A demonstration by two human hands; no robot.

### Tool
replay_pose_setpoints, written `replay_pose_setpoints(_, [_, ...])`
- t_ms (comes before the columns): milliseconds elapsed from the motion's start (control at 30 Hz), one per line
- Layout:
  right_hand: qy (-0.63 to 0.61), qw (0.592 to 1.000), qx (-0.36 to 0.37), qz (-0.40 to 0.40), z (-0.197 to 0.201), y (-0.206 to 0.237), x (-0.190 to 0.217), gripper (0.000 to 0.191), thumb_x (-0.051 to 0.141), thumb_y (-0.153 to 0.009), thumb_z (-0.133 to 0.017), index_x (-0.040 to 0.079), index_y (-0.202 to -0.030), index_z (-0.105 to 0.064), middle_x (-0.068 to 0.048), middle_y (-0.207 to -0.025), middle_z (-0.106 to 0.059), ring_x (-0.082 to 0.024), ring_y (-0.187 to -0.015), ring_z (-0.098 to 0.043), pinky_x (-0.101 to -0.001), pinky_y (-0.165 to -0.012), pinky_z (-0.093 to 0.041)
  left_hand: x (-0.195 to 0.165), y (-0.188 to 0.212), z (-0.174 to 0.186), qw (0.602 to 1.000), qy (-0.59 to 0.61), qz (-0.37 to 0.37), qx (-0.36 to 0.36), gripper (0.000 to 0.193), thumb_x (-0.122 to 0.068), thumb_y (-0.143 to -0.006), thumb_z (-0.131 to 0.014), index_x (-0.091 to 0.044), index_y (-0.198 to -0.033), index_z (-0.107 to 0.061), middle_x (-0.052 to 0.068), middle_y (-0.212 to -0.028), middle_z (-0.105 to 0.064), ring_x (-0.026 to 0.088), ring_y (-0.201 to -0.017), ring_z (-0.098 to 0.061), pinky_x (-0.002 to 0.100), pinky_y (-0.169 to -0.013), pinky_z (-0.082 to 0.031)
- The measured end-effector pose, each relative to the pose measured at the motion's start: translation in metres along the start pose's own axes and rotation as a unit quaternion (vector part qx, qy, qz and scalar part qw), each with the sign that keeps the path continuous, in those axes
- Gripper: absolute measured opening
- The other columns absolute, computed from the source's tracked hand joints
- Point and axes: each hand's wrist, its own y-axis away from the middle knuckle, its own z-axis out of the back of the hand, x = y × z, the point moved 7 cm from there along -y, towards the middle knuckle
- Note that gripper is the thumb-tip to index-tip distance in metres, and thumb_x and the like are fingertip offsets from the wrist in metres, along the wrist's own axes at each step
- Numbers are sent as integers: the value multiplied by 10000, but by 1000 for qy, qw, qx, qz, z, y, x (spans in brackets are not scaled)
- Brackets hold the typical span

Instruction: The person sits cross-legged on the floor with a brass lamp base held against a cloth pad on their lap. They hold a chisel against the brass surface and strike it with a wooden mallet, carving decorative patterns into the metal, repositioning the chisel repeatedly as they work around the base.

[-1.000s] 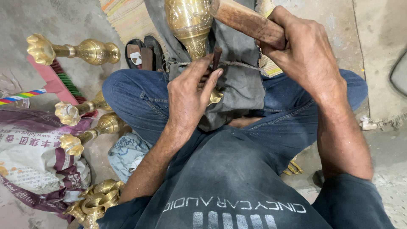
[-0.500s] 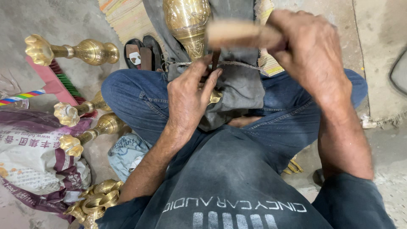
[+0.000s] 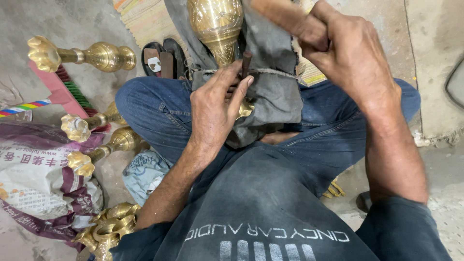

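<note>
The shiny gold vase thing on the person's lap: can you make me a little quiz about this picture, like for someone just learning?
1. True or false: the left hand holds a thin dark metal punch against the engraved brass piece.
2. What does the right hand grip? A) a paintbrush B) a wooden handle C) a cup
3. What lies between the brass piece and the person's jeans?

Key:
1. True. The left fingers pinch the punch upright by the piece's neck.
2. B. The handle is blurred; its head is out of view.
3. A grey cloth, tied with a cord.
</note>
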Motion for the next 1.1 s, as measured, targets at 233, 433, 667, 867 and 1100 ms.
replay_pose_setpoints(233, [-27, 999, 34, 8, 1, -4, 8, 292, 77, -845, -788, 16, -1043, -581, -171, -810, -662, -372, -812, -706, -484, -681, -525, 6, -1, -2, 1000, -13, 18, 13, 300, -189, -988, -776, -28, -1218, -669, 116, -1009, -762, 183, -852, -793, 295, -704, -650])
replay_pose_setpoints(433, [-23, 1000, 8, 19, 3, -2, 13, 271, 85, -863, -788, 9, -1028, -587, -194, -810, -656, -388, -801, -697, -479, -698, -520, 0, 0, 3, 999, -38, -33, 2, 311, -193, -995, -779, -15, -1223, -665, 131, -1065, -754, 209, -887, -784, 326, -733, -639])
replay_pose_setpoints(667, [73, 996, 16, 55, 0, -2, 17, 271, 67, -842, -821, 2, -1009, -619, -217, -776, -661, -430, -762, -673, -512, -711, -510, 3, -1, 3, 1000, -5, -14, 11, 332, -180, -1004, -777, -12, -1268, -663, 142, -1121, -748, 194, -898, -790, 301, -730, -651])
replay_pose_setpoints(867, [64, 995, 17, 70, 2, 2, 17, 305, 56, -808, -809, -6, -1029, -609, -194, -784, -653, -419, -799, -675, -523, -727, -500, 7, -1, 1, 1000, 14, 14, 15, 323, -182, -981, -793, -10, -1226, -673, 130, -1066, -759, 178, -862, -792, 291, -717, -652])
replay_pose_setpoints(1100, [138, 984, 26, 114, 1, 0, 23, 280, 33, -797, -809, 17, -976, -594, -158, -811, -670, -389, -823, -685, -524, -771, -508, 7, 0, 5, 1000, 4, -13, 10, 283, -171, -996, -795, -2, -1190, -678, 142, -1100, -755, 193, -897, -789, 298, -720, -645])
